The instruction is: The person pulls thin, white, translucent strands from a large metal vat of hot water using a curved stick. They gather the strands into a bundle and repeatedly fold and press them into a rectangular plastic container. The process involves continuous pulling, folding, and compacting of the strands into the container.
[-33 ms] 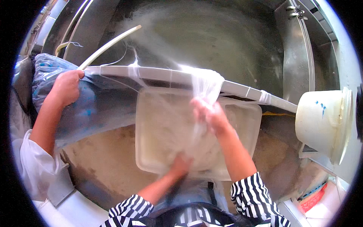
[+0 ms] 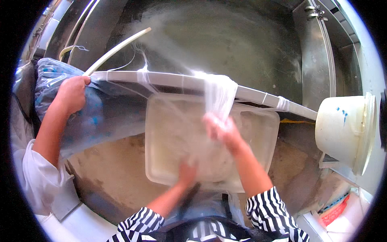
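Observation:
A bundle of thin white strands (image 2: 219, 94) hangs over the metal rim of the tank and down toward a translucent white tub (image 2: 150, 141). My right hand (image 2: 221, 130) is closed round the lower part of these strands, above the tub. Lower down, over the tub's near edge, my left hand (image 2: 188, 171) is smeared by motion, so its fingers cannot be made out. Loose strands blur between the two hands. Whitish contents fill the tub, though their detail is unclear.
Beyond the rim (image 2: 169, 79) lies a large metal tank of murky water (image 2: 225, 40). At left, another person's hand (image 2: 72, 94) grips a pale rod (image 2: 119, 48) reaching over the water. A white bucket (image 2: 338, 125) stands at right. Blue-spotted clear plastic (image 2: 100, 121) hangs at left.
My right hand has dropped slightly, drawing the hanging strands straighter. My left hand has shifted a little to the left. The other person's hand stays where it was.

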### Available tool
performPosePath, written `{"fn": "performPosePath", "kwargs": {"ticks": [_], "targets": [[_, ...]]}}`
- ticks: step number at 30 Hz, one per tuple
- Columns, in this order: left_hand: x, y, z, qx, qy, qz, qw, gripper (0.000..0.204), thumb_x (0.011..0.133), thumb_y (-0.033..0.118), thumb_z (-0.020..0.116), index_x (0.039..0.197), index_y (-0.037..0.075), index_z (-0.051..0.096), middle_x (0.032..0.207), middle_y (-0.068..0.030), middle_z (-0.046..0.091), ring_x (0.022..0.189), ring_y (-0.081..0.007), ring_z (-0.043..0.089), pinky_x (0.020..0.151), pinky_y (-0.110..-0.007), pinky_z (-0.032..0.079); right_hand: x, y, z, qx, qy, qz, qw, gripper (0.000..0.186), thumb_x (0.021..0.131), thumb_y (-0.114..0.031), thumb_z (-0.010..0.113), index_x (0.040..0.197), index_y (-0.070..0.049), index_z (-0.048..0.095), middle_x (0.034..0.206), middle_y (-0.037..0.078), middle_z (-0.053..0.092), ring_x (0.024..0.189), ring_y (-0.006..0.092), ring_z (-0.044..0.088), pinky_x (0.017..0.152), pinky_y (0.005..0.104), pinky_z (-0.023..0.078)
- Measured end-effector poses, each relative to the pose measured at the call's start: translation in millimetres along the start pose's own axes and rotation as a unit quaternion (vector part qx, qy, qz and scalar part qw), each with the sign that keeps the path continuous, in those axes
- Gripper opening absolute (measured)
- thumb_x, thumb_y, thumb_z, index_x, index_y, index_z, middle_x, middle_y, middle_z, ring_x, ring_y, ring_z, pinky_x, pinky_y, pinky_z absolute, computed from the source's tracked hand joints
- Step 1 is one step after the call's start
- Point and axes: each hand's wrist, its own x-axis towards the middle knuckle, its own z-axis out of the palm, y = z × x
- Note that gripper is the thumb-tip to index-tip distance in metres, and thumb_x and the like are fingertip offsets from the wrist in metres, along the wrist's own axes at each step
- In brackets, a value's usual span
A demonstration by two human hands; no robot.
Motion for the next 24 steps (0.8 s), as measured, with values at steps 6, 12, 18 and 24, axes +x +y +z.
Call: {"fn": "performPosePath", "kwargs": {"ticks": [6,12,18,24], "targets": [[114.4,190.7,-80.5,-0.528,-0.328,-0.035,0.782,0.034,0.084,0.029,0.045,0.108,0.005,0.047,0.082,-0.0060,0.055,0.077,-0.0145,0.051,0.072,-0.031,0.041,-81.4,141.1,24.1,-0.195,0.006,0.079,0.978,0.039,0.077,-0.027,0.053,0.108,-0.004,0.048,0.101,0.008,0.053,0.094,0.0175,0.048,0.080,0.0312,0.039],[60.4,161.6,-51.0,-0.146,-0.300,0.050,0.941,0.033,0.081,0.032,0.051,0.100,0.005,0.055,0.087,-0.0074,0.058,0.081,-0.0183,0.054,0.074,-0.033,0.042,-31.9,65.6,-50.6,0.124,0.097,-0.171,0.973,0.049,0.083,-0.036,0.042,0.118,-0.001,0.037,0.117,0.017,0.042,0.110,0.0258,0.040,0.091,0.0391,0.032],[23.5,87.4,-23.5,-0.248,-0.291,0.048,0.923,0.040,0.081,0.029,0.048,0.110,0.001,0.044,0.109,-0.0148,0.047,0.101,-0.0226,0.045,0.089,-0.035,0.033,4.6,-19.2,-3.5,0.053,0.009,-0.023,0.998,0.025,0.083,-0.023,0.047,0.092,-0.001,0.051,0.055,-0.001,0.044,0.048,0.0082,0.039,0.047,0.0223,0.034],[109.7,174.6,-61.1,-0.600,-0.364,-0.029,0.712,0.032,0.083,0.027,0.044,0.101,0.000,0.050,0.086,-0.0099,0.056,0.080,-0.0191,0.054,0.075,-0.034,0.042,-71.0,135.4,4.7,-0.121,0.005,0.104,0.987,0.023,0.078,-0.025,0.053,0.089,-0.004,0.052,0.071,0.001,0.050,0.063,0.0137,0.049,0.057,0.0296,0.042]]}}
